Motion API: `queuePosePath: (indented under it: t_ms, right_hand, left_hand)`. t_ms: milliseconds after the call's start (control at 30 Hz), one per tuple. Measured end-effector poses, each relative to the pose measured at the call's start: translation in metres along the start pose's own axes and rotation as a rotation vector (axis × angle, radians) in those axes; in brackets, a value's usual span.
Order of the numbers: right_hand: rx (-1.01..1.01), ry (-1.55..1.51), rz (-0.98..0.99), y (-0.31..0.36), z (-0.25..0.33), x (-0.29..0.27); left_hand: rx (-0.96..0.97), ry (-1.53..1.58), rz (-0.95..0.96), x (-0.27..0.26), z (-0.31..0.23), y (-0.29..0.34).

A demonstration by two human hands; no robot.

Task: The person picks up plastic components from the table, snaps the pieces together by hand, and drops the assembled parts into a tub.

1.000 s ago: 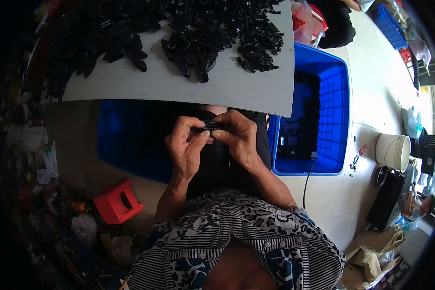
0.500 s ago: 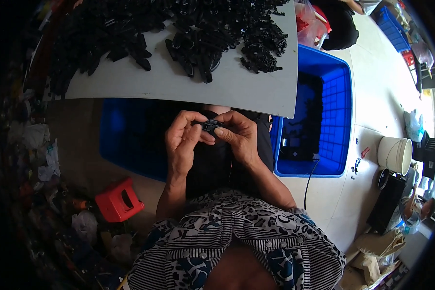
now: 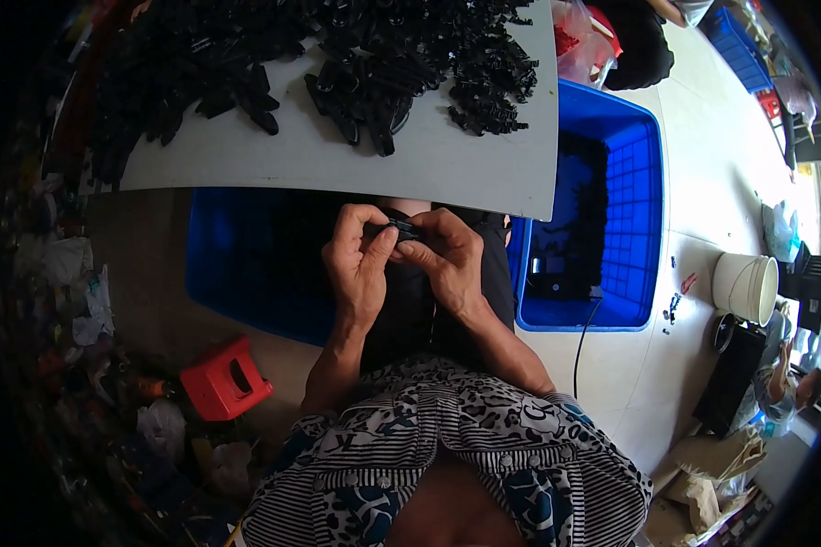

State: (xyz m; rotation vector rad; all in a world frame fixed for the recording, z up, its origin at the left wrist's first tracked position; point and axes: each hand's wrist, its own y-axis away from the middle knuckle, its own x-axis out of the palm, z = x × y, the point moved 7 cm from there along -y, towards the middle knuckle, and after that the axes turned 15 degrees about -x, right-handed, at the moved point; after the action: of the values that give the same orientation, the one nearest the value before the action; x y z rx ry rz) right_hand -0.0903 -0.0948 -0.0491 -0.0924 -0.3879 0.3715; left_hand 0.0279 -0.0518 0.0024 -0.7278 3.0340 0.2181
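Note:
A small black plastic part [image 3: 403, 230] is held between both hands, just off the table's near edge. My left hand [image 3: 359, 264] pinches its left end between thumb and fingers. On the other end, my right hand [image 3: 450, 253] closes with thumb and forefinger. The fingers cover most of the part, so its exact kind is unclear. Beyond the hands, the white table [image 3: 337, 175] bears a heap of long black plastic pieces [image 3: 365, 96]. Smaller toothed black pieces [image 3: 491, 91] lie at the heap's right side.
A blue crate [image 3: 634, 201] with black pieces stands right of the table; another blue crate [image 3: 246, 273] sits partly beneath it. A red plastic stool [image 3: 212, 387] is at the left. On the right are a white bucket [image 3: 744, 287], a black cable [image 3: 582, 351] and other people.
My left hand has moved slightly right, and its thumb now presses on the black part. The fingers of both hands have drawn closer together around it.

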Motion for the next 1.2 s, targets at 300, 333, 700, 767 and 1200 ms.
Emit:
queuePosePath:
  t_ms: [300,333,700,767,1200]
  right_hand:
    - [-0.268,0.557,0.433,-0.007,0.019,0.027]
    - [-0.274,0.561,0.431,-0.013,0.028,0.025]
    - [-0.597,1.568,0.049,-0.119,0.060,-0.014]
    - [-0.592,1.556,0.101,-0.114,0.061,-0.007]
    - [-0.760,0.968,-0.026,-0.085,0.080,-0.018]
  left_hand:
    - [-0.180,0.017,0.041,-0.045,0.028,0.004]
    - [-0.195,0.015,0.017,-0.058,0.033,0.003]
    - [0.297,-0.898,-0.247,0.021,-0.026,-0.058]
    - [0.340,-0.971,-0.301,0.029,-0.028,-0.073]
    - [0.103,-0.347,-0.232,-0.009,-0.016,-0.059]
